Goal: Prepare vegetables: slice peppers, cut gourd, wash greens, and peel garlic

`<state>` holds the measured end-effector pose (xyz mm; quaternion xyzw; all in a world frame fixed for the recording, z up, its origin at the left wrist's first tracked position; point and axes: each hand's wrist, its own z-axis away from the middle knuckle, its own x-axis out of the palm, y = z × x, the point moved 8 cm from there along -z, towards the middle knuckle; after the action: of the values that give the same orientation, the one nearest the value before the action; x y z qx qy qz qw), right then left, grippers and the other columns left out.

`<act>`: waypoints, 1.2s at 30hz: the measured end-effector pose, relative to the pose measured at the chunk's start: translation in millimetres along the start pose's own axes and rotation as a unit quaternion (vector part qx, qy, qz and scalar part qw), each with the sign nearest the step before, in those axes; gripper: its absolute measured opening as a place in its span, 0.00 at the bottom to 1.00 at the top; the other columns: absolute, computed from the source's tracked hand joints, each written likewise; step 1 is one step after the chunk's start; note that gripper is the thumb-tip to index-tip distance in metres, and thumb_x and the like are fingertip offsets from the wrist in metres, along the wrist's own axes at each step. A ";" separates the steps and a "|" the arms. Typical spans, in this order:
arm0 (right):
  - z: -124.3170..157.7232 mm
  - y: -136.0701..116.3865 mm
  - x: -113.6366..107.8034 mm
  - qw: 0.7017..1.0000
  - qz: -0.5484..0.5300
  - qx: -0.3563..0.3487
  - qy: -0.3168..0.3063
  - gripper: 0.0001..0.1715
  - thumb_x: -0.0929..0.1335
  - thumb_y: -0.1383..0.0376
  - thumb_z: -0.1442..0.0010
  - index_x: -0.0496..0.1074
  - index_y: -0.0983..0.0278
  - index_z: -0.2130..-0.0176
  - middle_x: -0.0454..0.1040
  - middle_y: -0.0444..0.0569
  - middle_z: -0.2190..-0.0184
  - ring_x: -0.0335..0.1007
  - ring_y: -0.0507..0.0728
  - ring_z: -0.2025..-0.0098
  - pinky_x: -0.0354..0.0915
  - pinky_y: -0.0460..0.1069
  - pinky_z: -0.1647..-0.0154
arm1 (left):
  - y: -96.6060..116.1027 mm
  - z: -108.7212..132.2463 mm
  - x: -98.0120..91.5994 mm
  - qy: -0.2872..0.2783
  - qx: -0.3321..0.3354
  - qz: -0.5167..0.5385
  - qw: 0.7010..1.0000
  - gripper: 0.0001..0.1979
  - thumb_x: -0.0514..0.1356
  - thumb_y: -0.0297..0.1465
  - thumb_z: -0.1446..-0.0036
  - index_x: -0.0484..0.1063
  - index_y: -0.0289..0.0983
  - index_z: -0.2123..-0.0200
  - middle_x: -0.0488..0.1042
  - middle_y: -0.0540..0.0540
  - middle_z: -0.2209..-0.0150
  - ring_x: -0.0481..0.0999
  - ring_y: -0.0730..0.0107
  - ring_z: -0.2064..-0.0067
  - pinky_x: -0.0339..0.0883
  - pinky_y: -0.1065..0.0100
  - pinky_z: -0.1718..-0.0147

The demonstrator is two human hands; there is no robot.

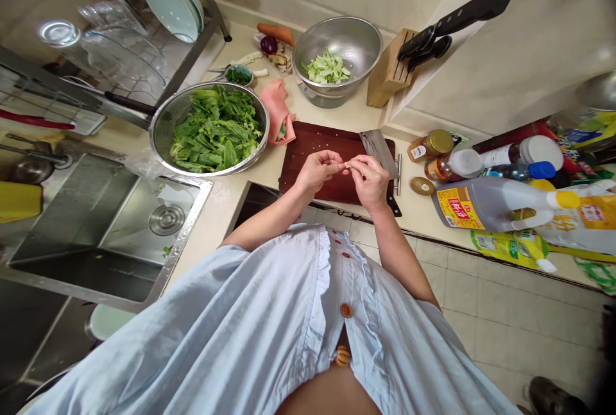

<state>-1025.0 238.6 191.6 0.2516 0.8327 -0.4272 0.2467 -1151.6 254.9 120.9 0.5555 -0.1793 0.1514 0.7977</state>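
- Left hand: fingers curled and almost closed, thumb and forefinger pinching the left side of a small pale cream-coloured piece of food, too small to tell what food it is
- Right hand: fingers bent, thumb and forefinger closed on the right side of the same piece, so it sits held between both hands' fingertips
- The piece is held just above a dark red-brown rectangular cutting board, near its front edge
- A broad steel cleaver with a dark handle lies on the board, just beside the right hand
- A round stainless steel colander heaped with leafy greens stands left of the board
- A crumpled pink cloth lies just behind the board
- A stainless steel bowl of sliced pale green stalks stands further back
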 end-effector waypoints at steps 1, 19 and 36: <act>0.0 0.6 0.4 1.000 -0.002 0.001 -0.002 0.14 0.64 0.67 0.35 0.78 0.59 0.66 0.76 0.50 0.64 0.74 0.55 0.61 0.71 0.49 0.61 | 0.8 -0.3 -0.6 -0.001 0.005 -0.004 1.000 0.17 0.75 0.29 0.64 0.69 0.33 0.74 0.73 0.50 0.77 0.74 0.76 0.76 0.44 0.76 0.83; -3.2 -3.6 10.1 0.999 -0.017 -0.014 -0.044 0.14 0.64 0.68 0.36 0.78 0.60 0.68 0.77 0.50 0.64 0.73 0.55 0.62 0.69 0.50 0.60 | 6.7 -3.0 -4.3 -0.034 0.034 -0.028 0.998 0.17 0.73 0.29 0.65 0.68 0.33 0.76 0.71 0.51 0.79 0.74 0.76 0.77 0.47 0.77 0.82; 27.4 64.2 53.7 0.751 -0.502 0.429 -0.010 0.20 0.78 0.60 0.60 0.72 0.62 0.68 0.76 0.43 0.70 0.72 0.49 0.68 0.70 0.43 0.70 | 19.6 3.2 6.5 -0.008 0.039 -0.113 0.993 0.02 0.62 0.25 0.56 0.72 0.33 0.78 0.69 0.51 0.81 0.59 0.83 0.80 0.48 0.77 0.81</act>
<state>-1019.5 259.5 106.2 -0.1272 0.5662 -0.8042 -0.1287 -1154.8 258.7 141.1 0.6042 -0.1158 0.0629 0.7858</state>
